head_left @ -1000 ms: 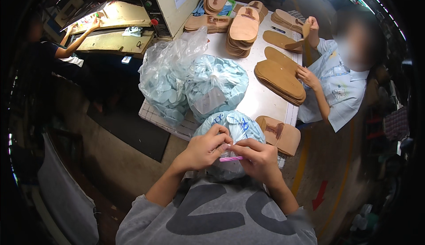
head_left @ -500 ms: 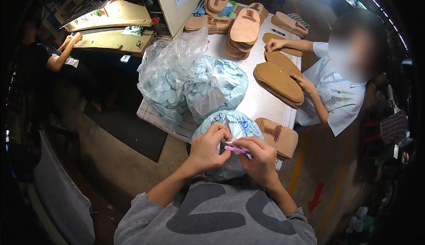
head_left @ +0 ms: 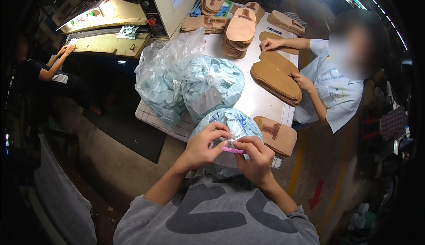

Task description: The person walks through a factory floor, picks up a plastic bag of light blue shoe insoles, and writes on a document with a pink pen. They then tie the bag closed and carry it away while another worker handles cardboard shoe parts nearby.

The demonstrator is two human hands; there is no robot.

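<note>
Right now we hold a clear bag (head_left: 228, 123) of pale blue pieces against our chest at the near table (head_left: 261, 99) edge, our left hand (head_left: 204, 146) pinching its gathered neck while our right hand (head_left: 254, 156) pinches a pink tie (head_left: 233, 150) laid across that neck. As we judge it, the filling is done and the neck is bunched, but the tie is not yet knotted, so closing the bag is what remains. Two more bags (head_left: 190, 83) of the same pieces sit just beyond on the table, one knotted, and a co-worker (head_left: 332, 85) handles tan soles (head_left: 276, 79) farther along.
</note>
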